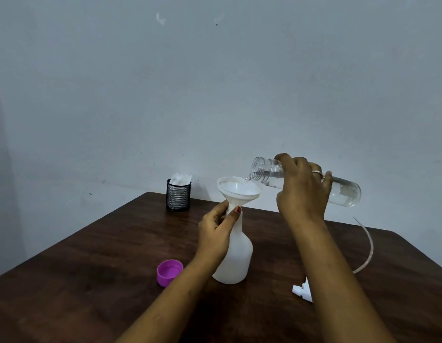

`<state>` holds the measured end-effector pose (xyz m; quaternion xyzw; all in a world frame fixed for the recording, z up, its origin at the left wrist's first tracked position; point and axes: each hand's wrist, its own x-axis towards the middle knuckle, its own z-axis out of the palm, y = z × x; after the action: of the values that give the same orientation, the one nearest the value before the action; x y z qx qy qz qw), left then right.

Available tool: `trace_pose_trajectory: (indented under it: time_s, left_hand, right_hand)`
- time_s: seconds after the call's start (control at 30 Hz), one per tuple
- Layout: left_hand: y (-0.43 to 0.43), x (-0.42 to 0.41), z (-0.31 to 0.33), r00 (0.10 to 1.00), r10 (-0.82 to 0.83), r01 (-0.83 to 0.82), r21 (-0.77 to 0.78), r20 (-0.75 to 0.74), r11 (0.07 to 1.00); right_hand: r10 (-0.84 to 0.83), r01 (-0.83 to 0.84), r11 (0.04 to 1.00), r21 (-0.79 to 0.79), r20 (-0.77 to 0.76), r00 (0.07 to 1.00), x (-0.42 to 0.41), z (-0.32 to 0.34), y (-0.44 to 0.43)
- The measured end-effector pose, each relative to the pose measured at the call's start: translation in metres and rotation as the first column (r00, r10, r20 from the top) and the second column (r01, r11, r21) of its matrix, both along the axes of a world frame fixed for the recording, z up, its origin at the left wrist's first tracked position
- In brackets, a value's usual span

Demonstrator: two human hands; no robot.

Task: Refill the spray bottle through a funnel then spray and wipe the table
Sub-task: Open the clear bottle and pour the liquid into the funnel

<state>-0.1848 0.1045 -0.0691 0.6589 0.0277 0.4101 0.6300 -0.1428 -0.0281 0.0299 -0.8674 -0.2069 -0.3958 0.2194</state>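
Observation:
A white spray bottle (236,258) stands upright on the dark wooden table (91,256), its head off. A white funnel (239,189) sits in its neck. My left hand (218,230) grips the bottle's neck just below the funnel. My right hand (301,191) holds a clear water bottle (343,191) tipped almost level, mouth over the funnel's right rim. Water runs from the mouth into the funnel. The white spray head (301,290) lies on the table behind my right forearm, its thin tube (368,243) curving up to the right.
A purple cap (169,272) lies open side up left of the spray bottle. A black mesh cup (178,197) with white tissues stands at the table's far edge, near the grey wall.

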Motion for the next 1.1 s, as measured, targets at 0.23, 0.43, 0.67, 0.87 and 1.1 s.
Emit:
trace_pose_trajectory:
  time_s: [0.23,0.43,0.67,0.87,1.1]
  left_hand:
    - [-0.0006,-0.0020,0.0007,1.000,-0.002,0.002,-0.008,-0.004,1.000]
    - [-0.0017,-0.0029,0.0015,1.000,-0.011,0.011,-0.005,-0.008,1.000]
    - [-0.0007,-0.0011,-0.0005,1.000,-0.002,0.002,0.006,-0.015,1.000]
    - [-0.0017,-0.0017,0.0004,1.000,-0.016,0.016,-0.014,-0.002,1.000]
    - [-0.0020,-0.0028,0.0015,1.000,-0.011,0.011,-0.002,0.001,1.000]
  right_hand:
    - [0.000,0.000,1.000,-0.003,0.018,1.000,0.0001,0.0004,0.0014]
    - [-0.012,0.012,1.000,-0.001,0.023,1.000,0.0008,0.0006,0.0005]
    - [-0.010,0.011,1.000,-0.003,0.029,1.000,0.0000,0.0015,0.0005]
    - [-0.008,0.008,1.000,-0.002,0.026,1.000,0.0007,0.0006,0.0009]
    - [-0.003,0.003,1.000,0.006,0.044,0.999,0.0001,0.0002,0.0017]
